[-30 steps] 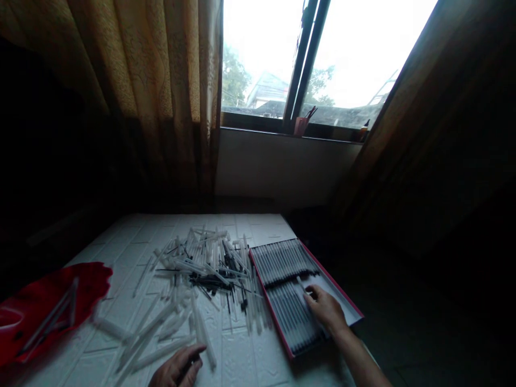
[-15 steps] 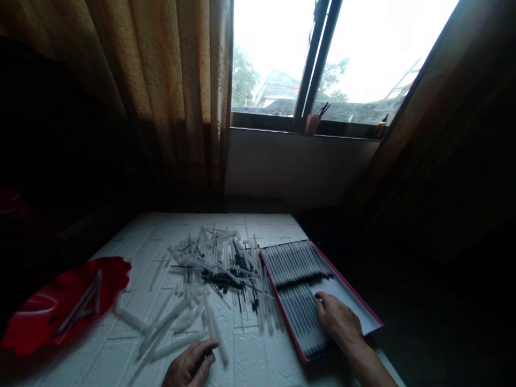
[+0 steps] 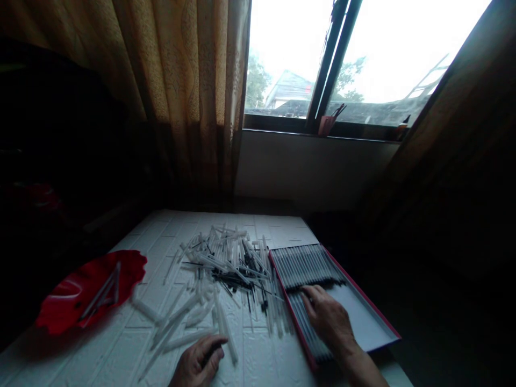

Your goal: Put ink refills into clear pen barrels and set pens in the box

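My right hand [image 3: 328,317] reaches into a shallow pink-edged box [image 3: 387,329], fingers bent and closed together at the upper ends of the lower row of clear pens [image 3: 303,322]. The palm covers part of that row. A fuller row of dark-tipped clear pens [image 3: 304,264] fills the upper part of the box. At the front of the table my left hand [image 3: 199,359] rests half curled, a gap showing between thumb and forefinger and nothing visible in it. Loose clear tubes [image 3: 228,333] lie beside its fingertips.
A mixed heap of clear tubes and thin black refills [image 3: 229,263] spreads over the white brick-patterned table [image 3: 258,344]. On the left sits a red wavy-edged dish [image 3: 60,314] with several clear pieces. A pink cup [image 3: 325,126] stands on the windowsill.
My right hand has moved left across the lower row, and more of the white box bottom shows on its right. My left hand stays nearly in place. The view has shifted slightly.
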`<action>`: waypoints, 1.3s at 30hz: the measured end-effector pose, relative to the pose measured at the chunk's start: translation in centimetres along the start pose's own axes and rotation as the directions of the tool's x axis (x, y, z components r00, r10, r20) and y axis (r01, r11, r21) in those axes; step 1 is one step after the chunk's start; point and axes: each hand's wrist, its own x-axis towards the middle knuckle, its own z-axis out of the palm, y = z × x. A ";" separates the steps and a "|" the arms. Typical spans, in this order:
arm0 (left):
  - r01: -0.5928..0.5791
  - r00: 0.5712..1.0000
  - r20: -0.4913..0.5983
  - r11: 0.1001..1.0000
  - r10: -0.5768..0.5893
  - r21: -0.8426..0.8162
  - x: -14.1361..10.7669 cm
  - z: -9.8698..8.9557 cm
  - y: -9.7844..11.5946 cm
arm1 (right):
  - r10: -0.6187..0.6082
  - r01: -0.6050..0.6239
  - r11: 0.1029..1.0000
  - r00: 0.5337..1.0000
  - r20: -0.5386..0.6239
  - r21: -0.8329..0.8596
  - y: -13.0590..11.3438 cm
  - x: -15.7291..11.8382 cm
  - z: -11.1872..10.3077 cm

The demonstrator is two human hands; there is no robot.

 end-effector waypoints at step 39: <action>-0.145 0.984 0.173 0.716 0.035 0.683 10.3 -1.8 2.2 | 0.037 0.232 0.725 0.927 -0.373 0.648 -7.3 -5.9 5.9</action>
